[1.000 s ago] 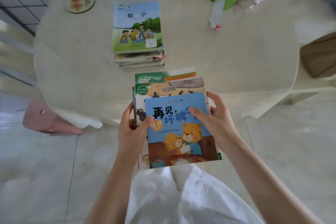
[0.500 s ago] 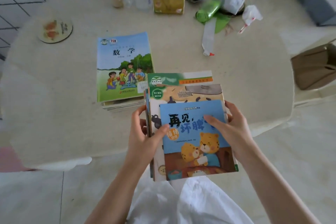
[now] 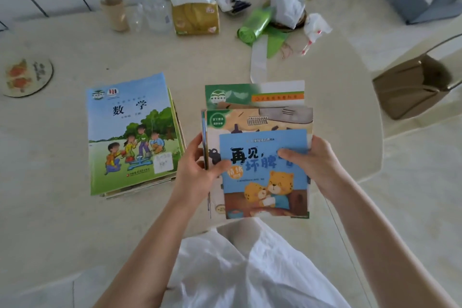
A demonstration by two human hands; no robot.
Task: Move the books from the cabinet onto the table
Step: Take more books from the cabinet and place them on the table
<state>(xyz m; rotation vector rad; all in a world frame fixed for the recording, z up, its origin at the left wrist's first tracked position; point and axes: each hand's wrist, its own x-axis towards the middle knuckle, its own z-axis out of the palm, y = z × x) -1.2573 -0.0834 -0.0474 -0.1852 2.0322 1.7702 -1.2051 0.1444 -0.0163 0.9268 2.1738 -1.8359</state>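
I hold a stack of several picture books flat above the near part of the beige table. Its top book is blue with two cartoon leopards. My left hand grips the stack's left edge, thumb on the blue cover. My right hand grips the right edge, thumb lying across the cover. A pile of books topped by a green and blue maths textbook lies on the table just left of the held stack.
Along the table's back stand a paper cup, a clear bottle, a tissue box, a green roll of bags and crumpled plastic. A round coaster lies far left. A brown chair stands at right.
The view has closed in on the table and the held stack has moved forward over it, now level with the maths pile. Both hands keep the same grip.
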